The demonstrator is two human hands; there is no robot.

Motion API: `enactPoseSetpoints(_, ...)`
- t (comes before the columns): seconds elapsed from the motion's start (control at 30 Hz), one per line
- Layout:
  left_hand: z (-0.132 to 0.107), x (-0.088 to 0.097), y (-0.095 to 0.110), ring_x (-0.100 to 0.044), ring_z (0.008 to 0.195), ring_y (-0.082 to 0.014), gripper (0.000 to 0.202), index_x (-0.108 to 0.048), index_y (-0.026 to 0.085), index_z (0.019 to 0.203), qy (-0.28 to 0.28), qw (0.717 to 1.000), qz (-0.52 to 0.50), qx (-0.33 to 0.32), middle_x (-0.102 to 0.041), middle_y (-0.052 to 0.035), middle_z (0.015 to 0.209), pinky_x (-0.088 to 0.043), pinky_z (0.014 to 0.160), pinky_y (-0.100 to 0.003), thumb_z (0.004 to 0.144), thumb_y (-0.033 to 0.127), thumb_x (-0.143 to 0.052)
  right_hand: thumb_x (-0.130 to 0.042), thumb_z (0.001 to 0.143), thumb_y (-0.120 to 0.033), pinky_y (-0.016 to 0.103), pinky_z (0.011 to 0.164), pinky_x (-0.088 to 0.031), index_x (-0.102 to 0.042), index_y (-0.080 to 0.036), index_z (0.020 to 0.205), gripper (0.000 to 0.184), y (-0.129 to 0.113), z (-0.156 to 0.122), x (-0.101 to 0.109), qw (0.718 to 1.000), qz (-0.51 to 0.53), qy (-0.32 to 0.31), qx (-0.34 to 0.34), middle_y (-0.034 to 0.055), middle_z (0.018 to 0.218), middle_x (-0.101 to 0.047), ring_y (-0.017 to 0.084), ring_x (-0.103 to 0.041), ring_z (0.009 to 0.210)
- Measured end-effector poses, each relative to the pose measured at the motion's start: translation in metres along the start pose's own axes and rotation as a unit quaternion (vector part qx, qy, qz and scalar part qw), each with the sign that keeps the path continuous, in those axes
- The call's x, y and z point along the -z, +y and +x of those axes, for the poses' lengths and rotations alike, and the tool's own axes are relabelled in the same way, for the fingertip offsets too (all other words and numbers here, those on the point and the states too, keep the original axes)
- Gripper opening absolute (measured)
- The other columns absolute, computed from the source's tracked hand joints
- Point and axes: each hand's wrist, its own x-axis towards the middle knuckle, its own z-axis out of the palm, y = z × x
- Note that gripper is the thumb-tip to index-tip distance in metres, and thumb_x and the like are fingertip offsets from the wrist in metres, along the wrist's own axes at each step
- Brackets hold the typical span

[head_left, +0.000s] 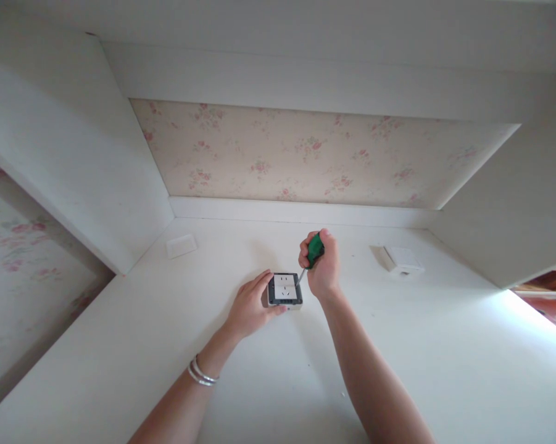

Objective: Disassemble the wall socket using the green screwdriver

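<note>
A wall socket (286,287) with a white face and a dark frame sits on a white box on the white surface. My left hand (252,304) grips the box from its left side, fingers along the upper edge and thumb along the lower one. My right hand (324,266) is closed round the green handle of a screwdriver (315,249). Its metal shaft slants down to the left, and the tip meets the right side of the socket's dark frame. Whether the tip sits in a screw is too small to tell.
On the white surface (259,394), a flat white plate (182,246) lies to the left and a white box (402,259) to the right. White panels (74,142) rise on both sides. Behind is flowered wallpaper (282,154) under a white board.
</note>
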Motion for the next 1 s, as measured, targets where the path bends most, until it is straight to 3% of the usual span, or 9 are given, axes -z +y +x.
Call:
enactPoseSetpoints(0.4, 0.000, -0.002, -0.002, -0.041, 0.130, -0.0273, 0.079, -0.040, 0.024, 0.137, 0.001, 1.000, 0.013, -0.006, -0.043, -0.0087, 0.143, -0.032, 0.109, -0.042, 0.069, 0.052, -0.071, -0.046, 0.084, -0.049, 0.021, 0.041, -0.030, -0.050, -0.020, 0.066, 0.034, -0.001, -0.003, -0.005, 0.999, -0.050, -0.009, 0.018, -0.0046, 0.051, -0.046, 0.008, -0.038, 0.040)
enactPoseSetpoints(0.67, 0.000, -0.002, -0.001, -0.042, 0.130, -0.0280, 0.079, -0.040, 0.024, 0.137, 0.000, 1.000, 0.009, -0.005, -0.043, -0.0078, 0.143, -0.032, 0.108, -0.043, 0.069, 0.051, -0.071, -0.047, 0.082, -0.050, 0.022, 0.038, -0.028, -0.048, -0.021, 0.069, 0.032, -0.006, 0.004, 0.003, 0.999, 0.002, 0.041, -0.012, -0.0047, 0.053, -0.047, 0.008, -0.037, 0.040)
enactPoseSetpoints(1.0, 0.001, -0.001, -0.001, -0.042, 0.130, -0.0284, 0.079, -0.042, 0.024, 0.136, 0.003, 1.000, -0.001, -0.002, -0.043, -0.0084, 0.143, -0.032, 0.109, -0.044, 0.068, 0.049, -0.073, -0.048, 0.080, -0.050, 0.022, 0.038, -0.028, -0.046, -0.021, 0.068, 0.031, -0.008, 0.007, 0.006, 0.998, 0.031, 0.048, -0.006, -0.0053, 0.052, -0.046, 0.008, -0.037, 0.039)
